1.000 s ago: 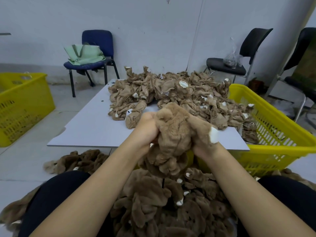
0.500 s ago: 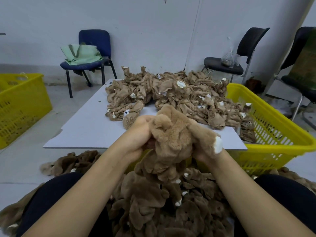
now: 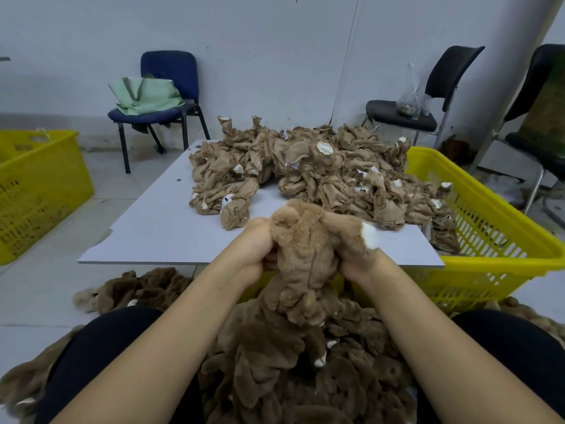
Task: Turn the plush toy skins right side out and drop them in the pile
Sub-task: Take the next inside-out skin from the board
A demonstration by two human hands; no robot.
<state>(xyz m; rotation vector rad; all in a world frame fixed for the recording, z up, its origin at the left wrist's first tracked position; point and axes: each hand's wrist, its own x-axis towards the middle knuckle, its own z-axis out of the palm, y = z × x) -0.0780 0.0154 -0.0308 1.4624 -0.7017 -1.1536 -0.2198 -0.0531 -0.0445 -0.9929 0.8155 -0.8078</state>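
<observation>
Grey table (image 3: pixel 159 234), hands gripping fuzzy brown skin (image 3: pixel 305 249)

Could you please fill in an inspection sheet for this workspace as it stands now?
Surface: grey table, front bare.
Job's things: inside-out skins heaped on table; furry skin held up; turned pile on lap and floor.
Clutter: green bag on blue chair; plastic bag on black chair.
Grippers: left hand and right hand grip furry skin.
Cables: nothing seen.
Surroundings: yellow baskets, wall.
</observation>
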